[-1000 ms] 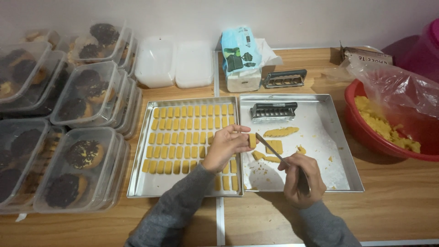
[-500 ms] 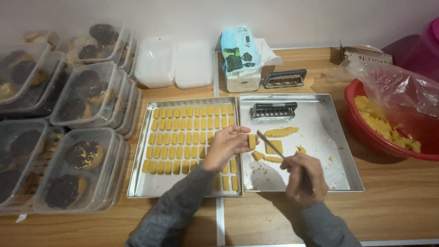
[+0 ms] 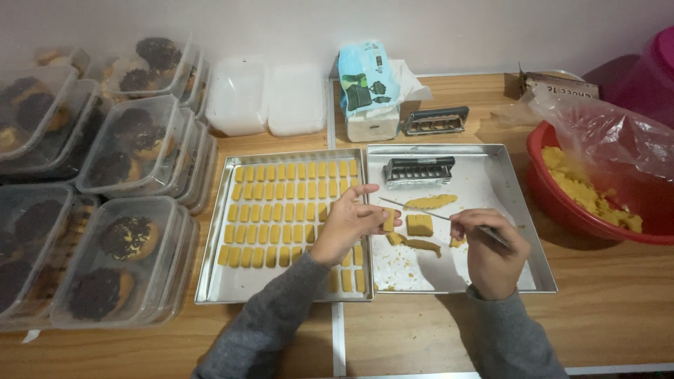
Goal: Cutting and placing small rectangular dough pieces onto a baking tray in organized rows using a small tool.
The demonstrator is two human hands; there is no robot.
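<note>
The left hand (image 3: pixel 349 223) pinches a small dough piece (image 3: pixel 387 221) at its fingers (image 3: pixel 379 210). The right hand (image 3: pixel 489 247) holds a thin knife (image 3: pixel 414 208), its tip just beside that piece. A dough block (image 3: pixel 420 224) lies between the fingers of both hands, on the right tray (image 3: pixel 519 210).

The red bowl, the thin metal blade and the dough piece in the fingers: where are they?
red bowl (image 3: pixel 544 203): head view, on its left rim.
thin metal blade (image 3: pixel 414 208): head view, mid-length.
dough piece (image 3: pixel 388 220): head view, its middle, at the left hand's fingertips.
</note>
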